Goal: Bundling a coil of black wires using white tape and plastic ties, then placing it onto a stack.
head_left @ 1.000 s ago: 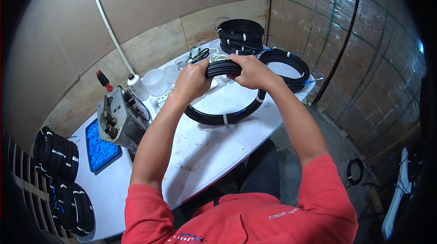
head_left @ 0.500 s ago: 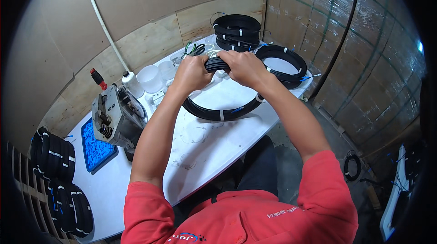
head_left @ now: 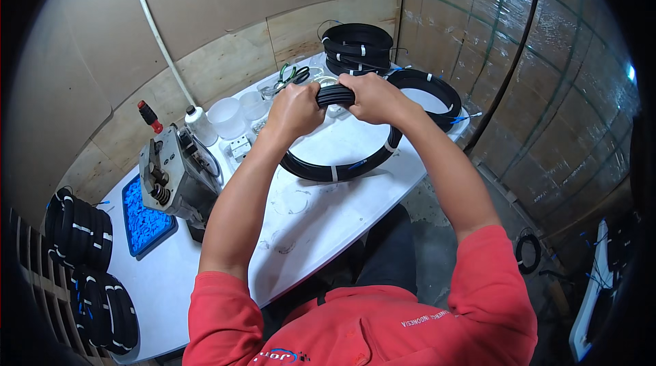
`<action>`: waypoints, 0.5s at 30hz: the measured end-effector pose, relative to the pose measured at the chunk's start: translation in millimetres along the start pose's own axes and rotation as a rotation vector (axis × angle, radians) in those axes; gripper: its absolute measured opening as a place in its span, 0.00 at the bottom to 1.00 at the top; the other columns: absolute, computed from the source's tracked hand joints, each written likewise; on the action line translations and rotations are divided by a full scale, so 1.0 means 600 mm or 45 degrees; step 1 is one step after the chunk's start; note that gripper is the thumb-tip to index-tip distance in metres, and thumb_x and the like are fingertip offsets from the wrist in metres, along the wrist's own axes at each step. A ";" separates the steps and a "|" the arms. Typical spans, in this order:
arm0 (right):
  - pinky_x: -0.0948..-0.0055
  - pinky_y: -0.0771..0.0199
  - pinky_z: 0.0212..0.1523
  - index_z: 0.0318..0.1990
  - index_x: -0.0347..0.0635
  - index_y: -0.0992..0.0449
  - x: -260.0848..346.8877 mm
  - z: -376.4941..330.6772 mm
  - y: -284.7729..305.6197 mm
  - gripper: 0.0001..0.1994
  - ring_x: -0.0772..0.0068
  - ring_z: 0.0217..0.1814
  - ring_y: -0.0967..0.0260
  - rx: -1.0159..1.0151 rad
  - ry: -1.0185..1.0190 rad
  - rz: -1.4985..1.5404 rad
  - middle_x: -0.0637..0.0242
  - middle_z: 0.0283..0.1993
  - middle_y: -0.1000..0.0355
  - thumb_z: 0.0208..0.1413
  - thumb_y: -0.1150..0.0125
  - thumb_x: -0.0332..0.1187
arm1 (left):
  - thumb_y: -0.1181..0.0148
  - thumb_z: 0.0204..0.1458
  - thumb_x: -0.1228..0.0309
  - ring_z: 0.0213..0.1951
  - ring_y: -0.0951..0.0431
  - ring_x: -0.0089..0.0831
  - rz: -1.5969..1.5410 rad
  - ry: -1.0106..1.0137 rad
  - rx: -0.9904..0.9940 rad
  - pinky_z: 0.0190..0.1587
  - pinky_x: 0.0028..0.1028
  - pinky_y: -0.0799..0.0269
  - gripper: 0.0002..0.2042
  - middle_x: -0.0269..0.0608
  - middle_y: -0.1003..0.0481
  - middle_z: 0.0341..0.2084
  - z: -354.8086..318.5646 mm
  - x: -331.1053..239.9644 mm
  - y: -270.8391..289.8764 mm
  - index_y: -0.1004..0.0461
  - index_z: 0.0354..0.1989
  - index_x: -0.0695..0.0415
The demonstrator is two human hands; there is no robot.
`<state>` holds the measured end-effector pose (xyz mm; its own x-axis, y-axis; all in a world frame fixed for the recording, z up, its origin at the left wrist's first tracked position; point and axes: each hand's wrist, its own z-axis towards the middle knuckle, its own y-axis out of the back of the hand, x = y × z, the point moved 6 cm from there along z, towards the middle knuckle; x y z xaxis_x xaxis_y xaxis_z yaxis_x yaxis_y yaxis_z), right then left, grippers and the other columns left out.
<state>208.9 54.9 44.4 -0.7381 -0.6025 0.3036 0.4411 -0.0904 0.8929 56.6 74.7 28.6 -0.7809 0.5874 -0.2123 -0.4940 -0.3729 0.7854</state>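
A coil of black cable [head_left: 311,171] is gripped by both my hands at its far side. My left hand [head_left: 296,109] is closed round the bundle, and my right hand [head_left: 372,98] is closed round it a short way to the right. Between them several parallel strands of the cable show. White tape binds the coil's near side, where a small blue piece also shows. This near side hangs low over the white table [head_left: 321,219]; I cannot tell whether it touches. Scissors with black handles [head_left: 298,76] lie just beyond my left hand.
More cable coils are stacked at the back [head_left: 357,45], with another coil [head_left: 444,89] at the right. On the left stand a metal machine [head_left: 179,175], a blue tray [head_left: 142,254] of small blue pieces, a white bottle [head_left: 199,124] and a clear tub [head_left: 225,119]. Taped coils [head_left: 80,236] lie at the far left.
Both hands have shifted slightly right with the coil still in them. A little more of the bundle shows between them.
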 end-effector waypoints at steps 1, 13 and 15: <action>0.52 0.25 0.39 0.42 0.41 0.28 -0.005 -0.004 -0.001 0.13 0.43 0.39 0.23 -0.093 -0.004 -0.120 0.50 0.33 0.22 0.49 0.36 0.27 | 0.35 0.46 0.69 0.31 0.20 0.58 -0.004 -0.012 0.000 0.37 0.48 0.24 0.09 0.59 0.22 0.25 0.003 -0.004 0.000 0.25 0.30 0.61; 0.62 0.26 0.39 0.48 0.43 0.26 -0.028 -0.011 0.017 0.16 0.56 0.35 0.22 0.025 0.014 0.212 0.55 0.33 0.22 0.53 0.31 0.31 | 0.31 0.50 0.65 0.26 0.22 0.54 -0.227 0.068 0.131 0.34 0.44 0.28 0.13 0.58 0.23 0.22 0.004 0.006 0.005 0.22 0.31 0.65; 0.61 0.26 0.39 0.48 0.43 0.27 -0.046 -0.015 0.011 0.15 0.56 0.36 0.22 0.005 -0.042 0.206 0.54 0.33 0.22 0.53 0.32 0.30 | 0.31 0.50 0.65 0.26 0.22 0.54 -0.244 0.103 0.140 0.34 0.44 0.28 0.13 0.58 0.23 0.22 -0.001 0.025 0.006 0.22 0.31 0.65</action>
<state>237.1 63.8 38.8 -0.6741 -0.5825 0.4542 0.5536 0.0087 0.8328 42.8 82.2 27.8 -0.7072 0.5786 -0.4063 -0.5952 -0.1769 0.7839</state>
